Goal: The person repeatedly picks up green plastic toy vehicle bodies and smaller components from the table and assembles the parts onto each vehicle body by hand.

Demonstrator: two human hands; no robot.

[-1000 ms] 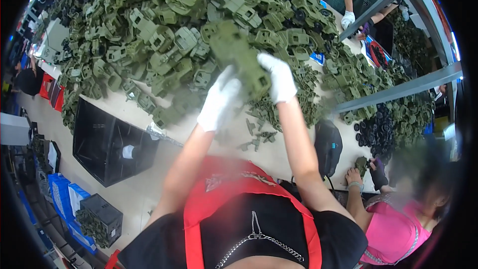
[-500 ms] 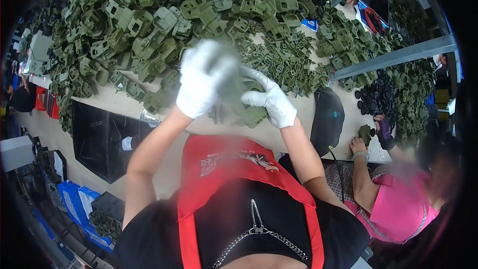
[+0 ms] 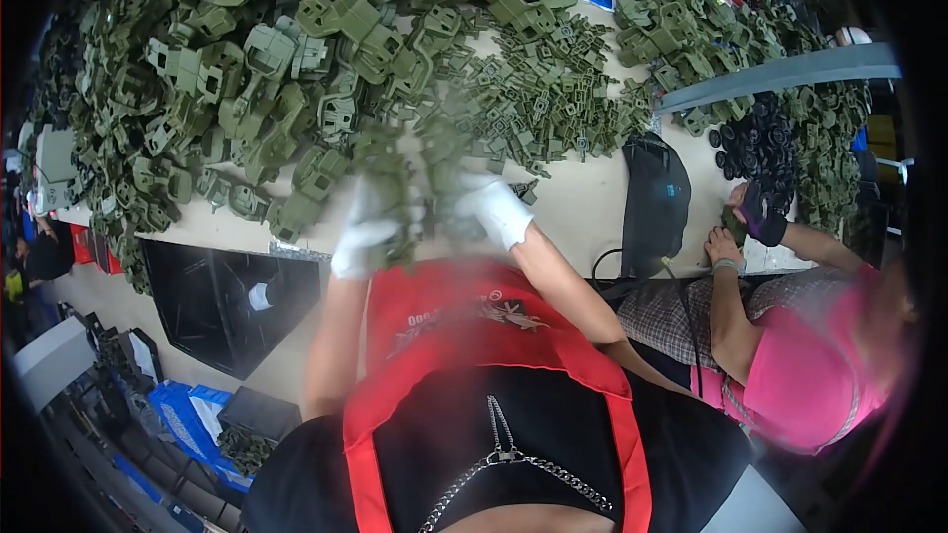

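My left hand (image 3: 361, 232), in a white glove, is low over the table edge near the red apron. It is closed on an olive-green plastic toy vehicle part (image 3: 391, 183), blurred by motion. To its right, my white-gloved right hand (image 3: 497, 211) grips another smeared olive-green plastic part (image 3: 444, 150). The two parts stand nearly upright side by side, a narrow gap between them. Fingertips on both hands are hidden or blurred. Just beyond the hands, a heap of small green plastic pieces (image 3: 543, 89) covers the table.
Larger green vehicle bodies (image 3: 217, 69) are piled at the left and back. A black open bin (image 3: 222, 301) stands at the left edge. On the right lie a dark pouch (image 3: 656, 199) and black wheels (image 3: 755, 143), beside a co-worker in pink (image 3: 805, 375). A grey metal bar (image 3: 780, 77) crosses there.
Both gloved hands have come down toward me, the left one leftward. The green pieces between them now show as two separate upright shapes. The whole view has shifted slightly.
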